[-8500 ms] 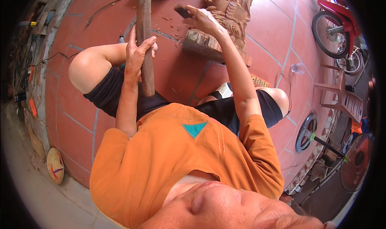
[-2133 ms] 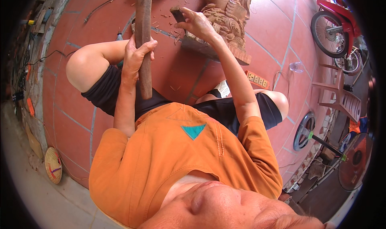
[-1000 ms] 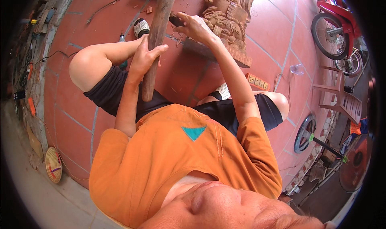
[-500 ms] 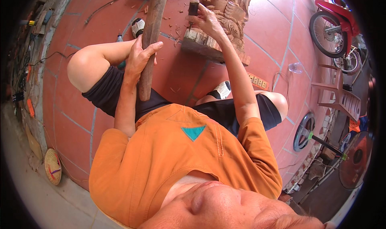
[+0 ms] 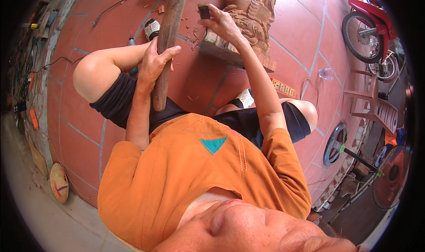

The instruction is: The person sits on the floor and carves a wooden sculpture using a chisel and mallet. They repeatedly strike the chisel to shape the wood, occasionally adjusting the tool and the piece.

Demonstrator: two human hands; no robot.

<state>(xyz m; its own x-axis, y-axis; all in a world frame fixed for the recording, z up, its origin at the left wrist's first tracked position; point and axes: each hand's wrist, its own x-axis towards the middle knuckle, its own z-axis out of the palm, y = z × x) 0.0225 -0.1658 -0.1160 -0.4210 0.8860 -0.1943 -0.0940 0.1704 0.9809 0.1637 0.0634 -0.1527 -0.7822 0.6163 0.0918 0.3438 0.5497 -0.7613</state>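
My left hand (image 5: 155, 65) is closed around a long wooden club (image 5: 169, 37), which stands nearly upright in the picture with its lower end over my lap. In my right hand (image 5: 224, 25) is a chisel (image 5: 204, 11), gripped by its short dark handle; its blade cannot be made out. That hand is at the left side of a carved wooden block (image 5: 249, 24). Curling relief covers the block's upper part, while its near end (image 5: 221, 49) is rough, plain wood. Whether the chisel touches the block is hard to tell.
Wood shavings (image 5: 193, 32) are scattered on the red tiles left of the block. A yellow power strip (image 5: 283, 88) and a clear cup (image 5: 326, 74) lie to the right. Farther right are a red motorbike (image 5: 363, 37), a plastic chair (image 5: 376, 103) and a standing fan (image 5: 392, 174).
My right hand has shifted slightly left, and the chisel handle has moved left and down. The chisel's shank, visible below the fingers before, is now out of sight. The club has barely moved.
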